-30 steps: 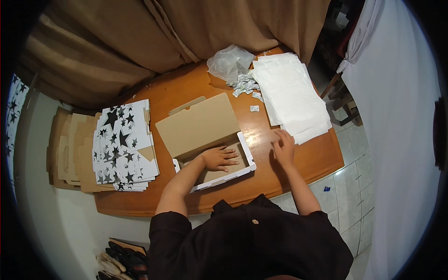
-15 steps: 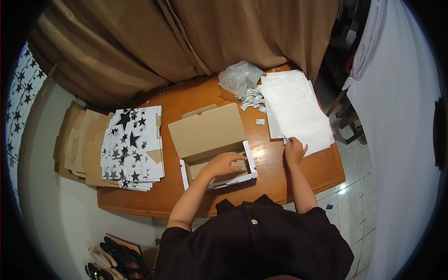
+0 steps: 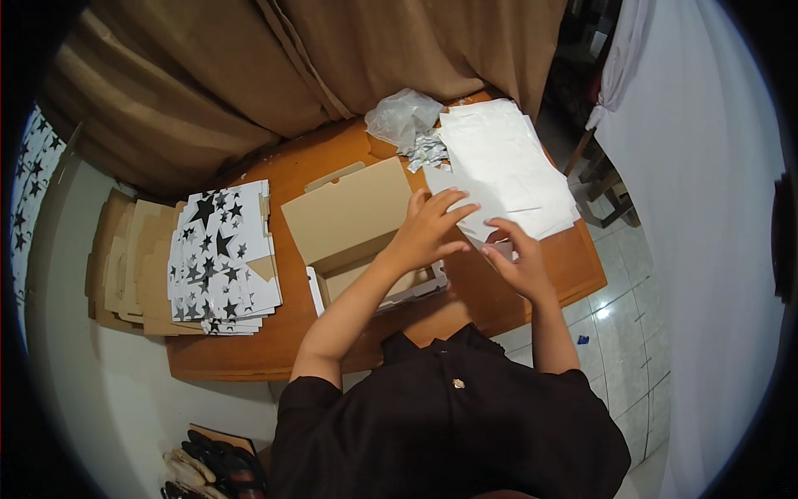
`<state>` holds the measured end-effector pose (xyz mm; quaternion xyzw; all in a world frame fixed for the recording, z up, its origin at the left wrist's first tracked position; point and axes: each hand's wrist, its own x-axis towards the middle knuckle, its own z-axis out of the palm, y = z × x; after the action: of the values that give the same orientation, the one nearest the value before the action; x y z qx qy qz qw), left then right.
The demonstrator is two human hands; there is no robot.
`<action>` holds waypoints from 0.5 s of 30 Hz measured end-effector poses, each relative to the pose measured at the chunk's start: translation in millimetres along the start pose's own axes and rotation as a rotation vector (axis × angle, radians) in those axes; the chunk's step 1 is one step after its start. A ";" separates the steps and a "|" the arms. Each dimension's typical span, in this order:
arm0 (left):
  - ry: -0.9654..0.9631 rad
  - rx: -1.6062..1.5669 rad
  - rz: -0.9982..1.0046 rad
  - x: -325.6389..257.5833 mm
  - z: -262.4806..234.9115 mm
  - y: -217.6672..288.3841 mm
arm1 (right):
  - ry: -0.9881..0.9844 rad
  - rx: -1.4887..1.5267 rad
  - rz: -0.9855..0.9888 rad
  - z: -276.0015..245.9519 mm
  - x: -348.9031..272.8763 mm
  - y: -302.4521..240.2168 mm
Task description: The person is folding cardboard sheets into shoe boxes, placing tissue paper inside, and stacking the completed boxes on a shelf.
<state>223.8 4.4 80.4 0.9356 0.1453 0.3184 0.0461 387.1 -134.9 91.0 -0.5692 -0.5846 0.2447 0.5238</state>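
Note:
A sheet of white paper [image 3: 474, 198] is lifted off the table, tilted between my hands. My right hand [image 3: 525, 264] pinches its near edge between thumb and fingers. Over the sheet's left side, my left hand [image 3: 426, 229] has its fingers spread; whether they touch the paper I cannot tell. Below my left forearm stands an open cardboard box [image 3: 342, 218], brown inside with white outer edges, its lid raised toward the far side. My left arm and hand hide part of its inside. To the right lies a stack of white paper sheets [image 3: 499, 145].
Flat white cardboard pieces with black stars [image 3: 220, 258] are piled at the left, beside brown cardboard pieces [image 3: 129, 258]. A clear plastic bag [image 3: 403, 116] and small white packets [image 3: 428, 150] sit at the back of the wooden table [image 3: 241, 353]. A brown curtain [image 3: 199, 75] hangs behind.
My right hand has drawn one white sheet from the stack toward the box, raising it. My left hand has left the box's inside and moved up and right to the sheet.

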 end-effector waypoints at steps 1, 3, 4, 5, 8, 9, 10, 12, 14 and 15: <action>-0.044 -0.064 0.122 7.5 -3.1 -1.4 | 0.030 -0.068 -0.023 -11.0 -1.5 -13.9; -0.138 -0.302 -0.052 25.8 -13.7 -0.8 | 0.247 -0.247 -0.114 -35.9 -4.9 -33.0; -0.241 -0.534 -0.236 32.8 -21.0 1.7 | 0.430 -0.353 -0.182 -48.4 -7.5 -36.9; -0.059 -0.587 -0.252 41.5 -26.4 6.8 | 0.566 -0.169 -0.165 -65.5 -13.1 -31.7; 0.085 -0.739 -0.509 52.9 -58.0 4.1 | 0.706 0.081 -0.133 -95.2 -29.9 -20.4; 0.090 -0.738 -0.499 53.1 -64.4 -2.3 | 0.707 0.143 -0.102 -96.4 -33.8 -17.7; 0.165 -0.781 -0.489 52.7 -70.9 -11.0 | 0.607 0.192 -0.076 -89.4 -32.9 -7.8; 0.242 -0.826 -0.476 49.5 -83.1 -21.2 | 0.373 0.353 -0.012 -68.8 -34.8 27.1; 0.395 -0.976 -0.535 41.1 -93.3 -28.6 | 0.155 0.444 0.107 -37.4 -36.2 36.5; 0.400 -0.984 -0.616 33.7 -99.6 -31.9 | 0.104 0.462 0.170 -21.9 -38.3 35.0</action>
<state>180.8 44.3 173.3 0.6417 0.2510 0.4895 0.5345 413.4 -168.8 54.6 -0.4934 -0.4354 0.3852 0.6469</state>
